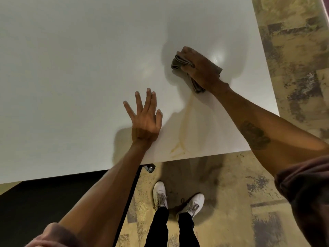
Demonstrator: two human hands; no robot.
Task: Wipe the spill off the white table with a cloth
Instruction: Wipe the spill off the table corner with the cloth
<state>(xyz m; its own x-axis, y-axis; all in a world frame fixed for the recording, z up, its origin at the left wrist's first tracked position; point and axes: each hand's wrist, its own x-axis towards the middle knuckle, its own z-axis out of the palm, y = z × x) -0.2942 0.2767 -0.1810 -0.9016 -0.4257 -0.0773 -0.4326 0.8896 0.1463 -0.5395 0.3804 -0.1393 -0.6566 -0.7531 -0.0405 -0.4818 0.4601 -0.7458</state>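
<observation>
A pale yellowish spill (185,125) streaks the white table (71,68) from near the front edge up towards the right. At its far end my right hand (199,68) presses a folded grey-brown cloth (179,62) flat on the tabletop; most of the cloth is hidden under the hand. My left hand (145,120) hovers or rests just left of the spill, fingers spread, holding nothing.
The table's front edge (178,158) and right edge (267,68) are close to the spill. Below are patterned flooring (249,193), my white shoes (160,195), a dark table base (53,202) and a caster wheel (150,168).
</observation>
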